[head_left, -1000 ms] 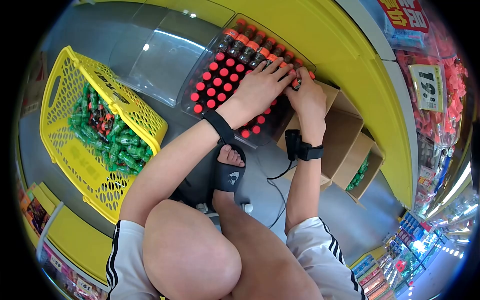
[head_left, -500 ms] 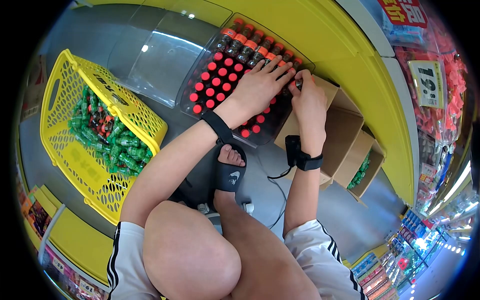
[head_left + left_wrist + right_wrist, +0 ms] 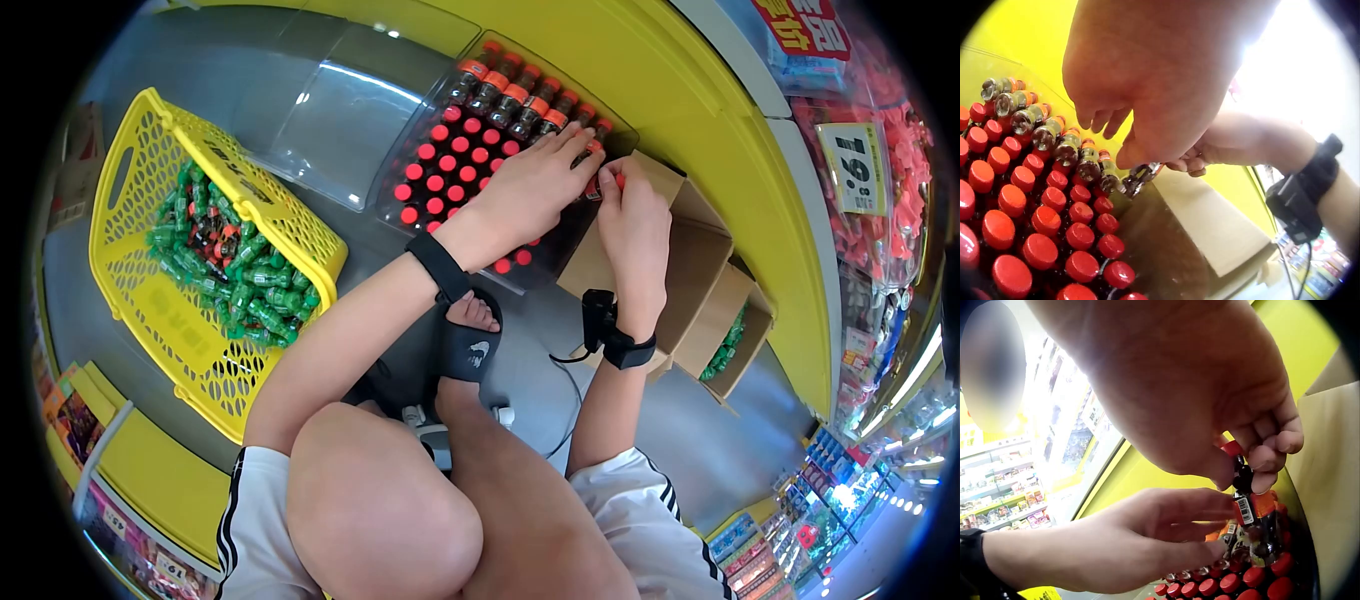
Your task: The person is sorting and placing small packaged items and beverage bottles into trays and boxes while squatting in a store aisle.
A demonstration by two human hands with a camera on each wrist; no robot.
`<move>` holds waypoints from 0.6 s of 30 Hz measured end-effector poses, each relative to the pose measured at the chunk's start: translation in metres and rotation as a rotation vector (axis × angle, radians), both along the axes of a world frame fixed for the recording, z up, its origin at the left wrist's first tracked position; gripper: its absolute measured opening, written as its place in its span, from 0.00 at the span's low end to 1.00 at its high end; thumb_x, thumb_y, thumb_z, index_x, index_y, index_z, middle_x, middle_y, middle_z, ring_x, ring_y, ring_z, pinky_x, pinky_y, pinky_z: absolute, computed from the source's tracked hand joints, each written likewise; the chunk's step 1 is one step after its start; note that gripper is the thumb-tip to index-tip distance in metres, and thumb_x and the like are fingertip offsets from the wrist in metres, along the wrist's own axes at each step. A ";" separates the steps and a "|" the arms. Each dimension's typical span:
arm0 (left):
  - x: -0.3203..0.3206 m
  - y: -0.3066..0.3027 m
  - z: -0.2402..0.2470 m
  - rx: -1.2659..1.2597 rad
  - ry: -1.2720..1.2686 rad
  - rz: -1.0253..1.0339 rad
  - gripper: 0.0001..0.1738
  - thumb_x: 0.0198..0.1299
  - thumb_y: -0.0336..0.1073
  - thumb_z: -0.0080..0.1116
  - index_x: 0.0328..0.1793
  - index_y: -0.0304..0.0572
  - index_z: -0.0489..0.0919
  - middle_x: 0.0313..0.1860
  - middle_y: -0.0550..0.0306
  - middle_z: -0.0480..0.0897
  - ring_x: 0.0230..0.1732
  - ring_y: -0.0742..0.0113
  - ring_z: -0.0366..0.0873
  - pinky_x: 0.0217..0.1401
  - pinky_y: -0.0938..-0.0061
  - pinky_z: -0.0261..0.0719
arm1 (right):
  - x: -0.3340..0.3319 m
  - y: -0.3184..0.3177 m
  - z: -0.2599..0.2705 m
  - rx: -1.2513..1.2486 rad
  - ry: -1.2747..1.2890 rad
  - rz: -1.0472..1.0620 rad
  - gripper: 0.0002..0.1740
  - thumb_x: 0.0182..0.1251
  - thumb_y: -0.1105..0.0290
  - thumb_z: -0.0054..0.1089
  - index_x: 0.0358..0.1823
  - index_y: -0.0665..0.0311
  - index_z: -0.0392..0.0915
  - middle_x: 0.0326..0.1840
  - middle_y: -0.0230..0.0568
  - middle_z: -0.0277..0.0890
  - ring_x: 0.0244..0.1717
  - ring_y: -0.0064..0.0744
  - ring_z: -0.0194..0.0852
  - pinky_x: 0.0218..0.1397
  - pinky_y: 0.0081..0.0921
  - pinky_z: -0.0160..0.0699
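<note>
In the head view my right hand [image 3: 635,215] pinches a small dark cola bottle [image 3: 1245,509] near its red cap [image 3: 1232,448], at the right end of a row of lying bottles. My left hand [image 3: 520,200] reaches over that row with its fingers extended, fingertips at the bottles nearest the right hand. The lying bottles [image 3: 500,92] have orange-red labels and rest on upright ones, whose red caps [image 3: 435,183] stand in close rows. A clear plastic bin [image 3: 548,268] holds them all. The left hand and forearm hide part of the caps.
A yellow basket [image 3: 220,393] with green and dark bottles [image 3: 255,285] stands at left. Open cardboard boxes [image 3: 690,265] sit right of the bin, one with green bottles [image 3: 725,345]. A clear lid or panel [image 3: 330,120] lies left of the bin; a yellow shelf base [image 3: 690,95] runs behind.
The right hand has drawn slightly back toward the body, its bottle showing beside the row. The left hand stays over the lying bottles. The head view has shifted slightly.
</note>
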State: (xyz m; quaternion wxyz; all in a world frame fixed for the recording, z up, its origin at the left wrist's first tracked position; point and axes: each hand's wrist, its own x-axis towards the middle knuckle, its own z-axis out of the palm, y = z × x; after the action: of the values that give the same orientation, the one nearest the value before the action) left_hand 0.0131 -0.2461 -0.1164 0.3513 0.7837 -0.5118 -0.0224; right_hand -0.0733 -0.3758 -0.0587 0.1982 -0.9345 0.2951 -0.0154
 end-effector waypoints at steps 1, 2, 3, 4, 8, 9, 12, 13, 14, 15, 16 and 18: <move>-0.001 0.004 0.006 0.004 -0.006 0.005 0.38 0.52 0.17 0.66 0.74 0.32 0.74 0.72 0.37 0.77 0.74 0.40 0.77 0.70 0.55 0.85 | 0.002 0.001 -0.002 0.017 0.004 0.000 0.11 0.83 0.61 0.57 0.50 0.60 0.80 0.36 0.59 0.86 0.45 0.67 0.86 0.48 0.59 0.82; -0.002 0.008 0.012 0.106 0.167 0.004 0.34 0.54 0.18 0.65 0.71 0.31 0.75 0.67 0.36 0.78 0.66 0.38 0.80 0.64 0.53 0.85 | 0.004 0.003 -0.003 0.035 0.008 0.000 0.11 0.83 0.61 0.56 0.50 0.61 0.80 0.36 0.60 0.86 0.45 0.68 0.86 0.48 0.59 0.81; -0.004 0.014 0.015 0.207 0.343 0.003 0.30 0.56 0.19 0.63 0.69 0.30 0.76 0.62 0.35 0.80 0.58 0.36 0.84 0.58 0.51 0.86 | 0.006 0.007 -0.002 0.041 0.005 0.005 0.11 0.83 0.61 0.56 0.50 0.61 0.80 0.36 0.60 0.86 0.45 0.68 0.86 0.48 0.59 0.81; -0.007 0.019 0.013 0.143 0.353 0.021 0.22 0.65 0.24 0.62 0.66 0.29 0.76 0.56 0.34 0.81 0.47 0.35 0.84 0.53 0.48 0.84 | 0.008 0.011 0.000 0.047 0.002 -0.011 0.11 0.83 0.61 0.56 0.51 0.61 0.80 0.36 0.59 0.87 0.45 0.67 0.86 0.49 0.59 0.81; -0.017 0.033 0.018 0.009 0.500 0.159 0.21 0.73 0.32 0.63 0.66 0.28 0.73 0.54 0.34 0.80 0.54 0.35 0.82 0.55 0.49 0.82 | 0.019 0.022 0.002 0.103 -0.082 0.014 0.13 0.82 0.60 0.57 0.53 0.61 0.80 0.37 0.58 0.87 0.46 0.68 0.86 0.50 0.58 0.81; -0.016 0.037 0.016 0.008 0.494 0.167 0.21 0.73 0.32 0.63 0.66 0.28 0.73 0.54 0.34 0.80 0.54 0.35 0.82 0.55 0.49 0.82 | 0.024 0.025 0.003 0.104 -0.087 0.023 0.13 0.82 0.60 0.57 0.53 0.61 0.80 0.37 0.58 0.87 0.46 0.68 0.86 0.50 0.58 0.81; -0.014 0.050 0.012 -0.003 0.395 0.269 0.21 0.70 0.28 0.65 0.63 0.28 0.70 0.54 0.34 0.79 0.55 0.33 0.80 0.56 0.47 0.81 | 0.040 0.035 0.000 0.189 -0.104 0.066 0.13 0.82 0.60 0.58 0.54 0.62 0.80 0.36 0.56 0.87 0.45 0.66 0.87 0.49 0.54 0.81; -0.014 0.054 0.011 -0.001 0.394 0.275 0.21 0.70 0.28 0.65 0.63 0.28 0.70 0.54 0.34 0.79 0.55 0.33 0.80 0.56 0.47 0.81 | 0.045 0.039 -0.003 0.238 -0.101 0.072 0.14 0.81 0.59 0.59 0.55 0.62 0.81 0.34 0.53 0.86 0.40 0.56 0.87 0.45 0.47 0.81; -0.014 0.057 0.010 0.049 0.380 0.352 0.20 0.70 0.27 0.65 0.62 0.28 0.70 0.53 0.33 0.79 0.55 0.33 0.81 0.56 0.47 0.81 | 0.051 0.042 -0.006 0.286 -0.098 0.077 0.16 0.81 0.58 0.61 0.57 0.62 0.82 0.32 0.49 0.86 0.34 0.47 0.87 0.41 0.39 0.80; -0.014 0.062 0.008 0.098 0.363 0.427 0.19 0.69 0.27 0.64 0.61 0.28 0.71 0.53 0.33 0.79 0.55 0.33 0.81 0.55 0.46 0.80 | 0.057 0.044 -0.014 0.287 -0.100 0.081 0.16 0.81 0.58 0.61 0.57 0.62 0.82 0.32 0.49 0.86 0.34 0.47 0.87 0.41 0.39 0.80; -0.013 0.066 0.008 0.110 0.387 0.467 0.17 0.69 0.24 0.62 0.60 0.26 0.70 0.52 0.31 0.79 0.54 0.31 0.81 0.55 0.44 0.80 | 0.062 0.046 -0.025 0.324 -0.121 0.115 0.16 0.81 0.58 0.62 0.57 0.62 0.82 0.30 0.47 0.85 0.32 0.42 0.86 0.39 0.37 0.80; -0.012 0.075 0.009 0.172 0.405 0.496 0.17 0.69 0.24 0.61 0.59 0.25 0.70 0.52 0.30 0.79 0.53 0.31 0.81 0.54 0.43 0.81 | 0.073 0.053 -0.041 0.369 -0.143 0.171 0.17 0.79 0.60 0.64 0.58 0.63 0.84 0.27 0.43 0.84 0.28 0.35 0.83 0.37 0.34 0.79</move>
State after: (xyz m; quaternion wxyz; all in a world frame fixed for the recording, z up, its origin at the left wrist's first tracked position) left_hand 0.0013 -0.1711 -0.1071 0.3731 0.8909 -0.2214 -0.1347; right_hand -0.0007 -0.3224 -0.0998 0.3868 -0.9006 0.1978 -0.0104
